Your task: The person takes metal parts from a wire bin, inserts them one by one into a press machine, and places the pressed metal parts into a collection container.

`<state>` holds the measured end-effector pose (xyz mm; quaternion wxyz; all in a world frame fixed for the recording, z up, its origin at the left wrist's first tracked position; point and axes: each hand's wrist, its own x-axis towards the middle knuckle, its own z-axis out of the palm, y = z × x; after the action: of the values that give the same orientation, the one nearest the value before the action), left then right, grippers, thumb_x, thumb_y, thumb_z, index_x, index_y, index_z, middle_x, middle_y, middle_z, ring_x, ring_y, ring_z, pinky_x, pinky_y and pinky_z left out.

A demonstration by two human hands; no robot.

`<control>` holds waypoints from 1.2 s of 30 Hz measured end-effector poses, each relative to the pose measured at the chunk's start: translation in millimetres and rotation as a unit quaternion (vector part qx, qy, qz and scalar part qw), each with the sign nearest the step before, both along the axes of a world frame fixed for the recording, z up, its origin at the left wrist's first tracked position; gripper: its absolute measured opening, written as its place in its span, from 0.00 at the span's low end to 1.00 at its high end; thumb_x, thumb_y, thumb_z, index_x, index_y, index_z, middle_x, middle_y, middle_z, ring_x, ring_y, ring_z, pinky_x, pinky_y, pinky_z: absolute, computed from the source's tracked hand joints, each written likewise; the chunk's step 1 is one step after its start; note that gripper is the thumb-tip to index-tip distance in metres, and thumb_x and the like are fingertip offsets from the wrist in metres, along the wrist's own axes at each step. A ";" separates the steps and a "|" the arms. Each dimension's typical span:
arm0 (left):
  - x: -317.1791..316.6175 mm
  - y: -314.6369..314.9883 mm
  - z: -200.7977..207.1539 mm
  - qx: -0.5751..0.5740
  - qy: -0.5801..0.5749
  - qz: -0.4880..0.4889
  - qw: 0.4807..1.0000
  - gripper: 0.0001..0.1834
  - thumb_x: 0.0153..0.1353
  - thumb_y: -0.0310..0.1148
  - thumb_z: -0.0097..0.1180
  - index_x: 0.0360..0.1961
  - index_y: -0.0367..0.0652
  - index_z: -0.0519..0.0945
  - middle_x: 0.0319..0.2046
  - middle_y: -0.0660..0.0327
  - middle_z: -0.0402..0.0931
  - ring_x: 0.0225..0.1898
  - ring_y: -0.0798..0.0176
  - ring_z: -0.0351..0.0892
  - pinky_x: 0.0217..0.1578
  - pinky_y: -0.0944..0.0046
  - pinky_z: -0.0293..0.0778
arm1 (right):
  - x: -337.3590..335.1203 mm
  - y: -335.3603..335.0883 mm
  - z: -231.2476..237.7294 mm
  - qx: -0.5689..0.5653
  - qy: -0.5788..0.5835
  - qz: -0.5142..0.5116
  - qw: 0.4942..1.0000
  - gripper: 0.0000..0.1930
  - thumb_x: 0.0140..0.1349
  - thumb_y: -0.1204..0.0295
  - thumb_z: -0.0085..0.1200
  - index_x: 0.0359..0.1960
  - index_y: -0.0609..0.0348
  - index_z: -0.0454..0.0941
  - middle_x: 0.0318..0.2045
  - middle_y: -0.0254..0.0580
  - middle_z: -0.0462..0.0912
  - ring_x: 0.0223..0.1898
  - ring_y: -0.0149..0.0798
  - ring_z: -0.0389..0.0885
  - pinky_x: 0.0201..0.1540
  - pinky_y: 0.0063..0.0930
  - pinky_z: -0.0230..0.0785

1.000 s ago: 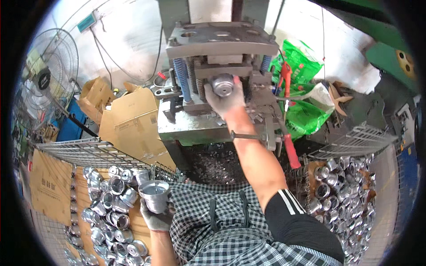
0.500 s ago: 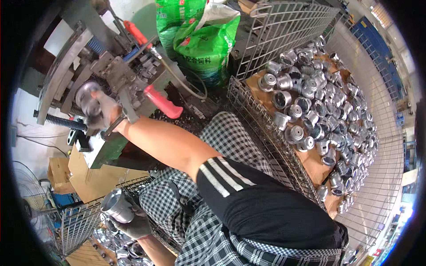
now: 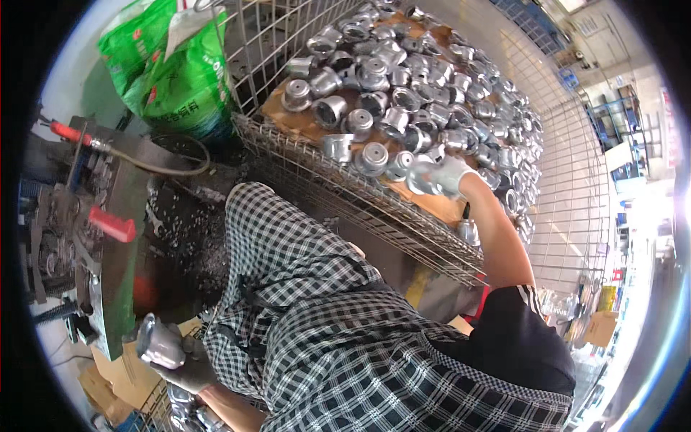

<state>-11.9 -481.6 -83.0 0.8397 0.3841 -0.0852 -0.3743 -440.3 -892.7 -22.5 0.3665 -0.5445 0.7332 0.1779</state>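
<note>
My gloved left hand (image 3: 188, 366), low on the left, is closed round a silvery metal cup-shaped part (image 3: 160, 343), held tilted above a second wire basket (image 3: 155, 405). My gloved right hand (image 3: 448, 177) reaches over the near edge of the large wire basket (image 3: 345, 176) on the right. Its fingers are closed on another shiny metal cup (image 3: 423, 177), blurred by motion, close beside the many similar cups (image 3: 374, 155) lying on brown cardboard (image 3: 435, 207) there.
A machine (image 3: 54, 245) with a red-handled lever (image 3: 113, 224) stands at the left, metal chips (image 3: 180, 237) beside it. Behind are green sacks (image 3: 176, 79) and a hose (image 3: 165, 170). My checkered apron (image 3: 288, 266) covers my legs between machine and basket.
My right hand has left the machine and swung right to the large basket with a metal cup. The view has turned right. My left hand still holds its cup.
</note>
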 end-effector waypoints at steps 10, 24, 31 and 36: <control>86.9 -40.3 17.4 0.038 0.170 0.141 0.975 0.32 0.58 0.61 0.48 0.49 0.44 0.73 0.36 0.55 0.76 0.22 0.66 0.64 0.22 0.67 0.62 | -58.8 -9.3 -197.8 -0.031 0.265 0.456 0.849 0.33 0.61 0.58 0.51 0.64 0.65 0.60 0.49 0.52 0.78 0.46 0.40 0.79 0.46 0.36 0.72; 134.9 -35.4 63.8 -0.018 0.054 0.139 0.989 0.30 0.58 0.48 0.59 0.59 0.51 0.67 0.49 0.62 0.73 0.47 0.63 0.73 0.43 0.58 0.73 | 256.9 -4.2 54.0 -0.407 -0.464 0.259 0.743 0.27 0.61 0.75 0.53 0.63 0.65 0.62 0.61 0.52 0.67 0.59 0.43 0.69 0.62 0.33 0.60; 193.2 -100.8 97.2 -0.029 0.163 0.169 0.972 0.31 0.56 0.49 0.62 0.56 0.50 0.66 0.49 0.54 0.69 0.43 0.56 0.76 0.39 0.59 0.83 | 318.7 81.9 88.5 -0.399 -0.515 0.440 0.618 0.29 0.57 0.77 0.54 0.61 0.68 0.63 0.62 0.50 0.64 0.61 0.43 0.66 0.63 0.34 0.60; 203.8 -122.3 139.2 -0.078 0.208 0.281 0.934 0.28 0.59 0.44 0.61 0.58 0.51 0.66 0.54 0.56 0.64 0.56 0.54 0.67 0.50 0.52 0.80 | 332.9 102.7 54.9 -0.399 -0.503 0.457 0.616 0.31 0.56 0.70 0.59 0.61 0.65 0.63 0.57 0.56 0.68 0.57 0.53 0.70 0.61 0.41 0.62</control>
<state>191.9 -603.9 56.2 0.9369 0.2392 0.1734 -0.1870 -107.4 -790.1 32.4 0.2966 -0.9057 0.0894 -0.2895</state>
